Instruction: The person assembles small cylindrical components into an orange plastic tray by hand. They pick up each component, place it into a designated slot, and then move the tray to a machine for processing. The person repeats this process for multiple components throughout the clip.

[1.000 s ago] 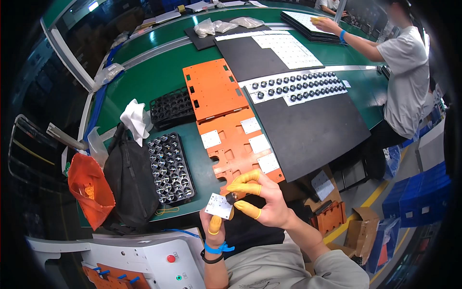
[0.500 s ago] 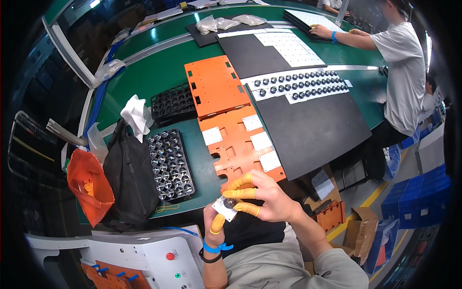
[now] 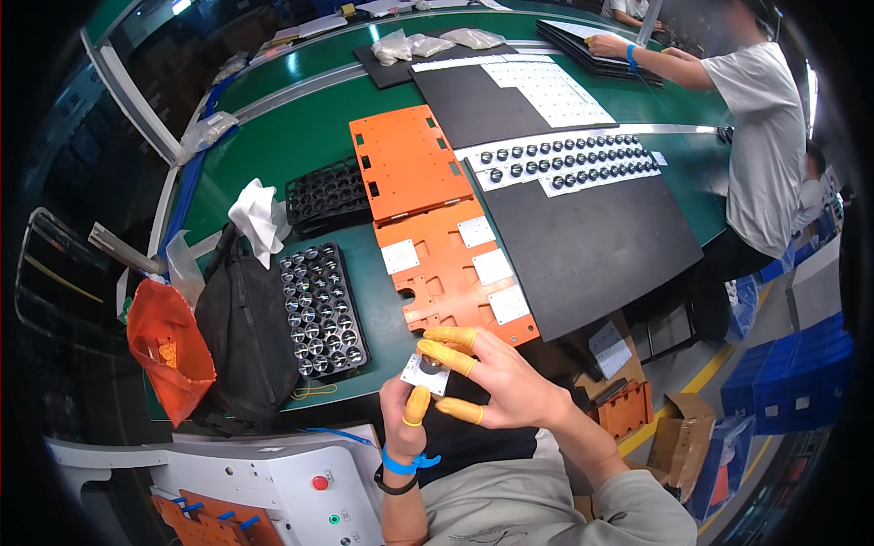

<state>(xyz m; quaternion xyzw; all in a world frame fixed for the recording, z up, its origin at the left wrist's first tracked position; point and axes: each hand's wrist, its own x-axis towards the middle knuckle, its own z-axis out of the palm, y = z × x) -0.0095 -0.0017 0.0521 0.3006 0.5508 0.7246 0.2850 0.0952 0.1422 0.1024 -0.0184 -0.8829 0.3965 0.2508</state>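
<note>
Yellow finger cots cover several of my fingertips. My left hand pinches a small white square plate by its lower edge, thumb on the face. A round black part sits on that plate. My right hand reaches over from the right, its fingertips at the top of the black part and its thumb low by the plate's corner. The fingers partly hide the black part. Just beyond my hands lies an orange fixture board bearing several flat white plates.
Left of the fixture stands a black tray of round black parts; another black tray is behind it. A black board lies right, with rows of plates carrying black parts. A black bag and orange bag hang left. A co-worker stands right.
My hands have turned the plate slightly and shifted it a little up and left. My right thumb has moved lower, farther from its fingers. The co-worker's hands have lifted a sheet's edge.
</note>
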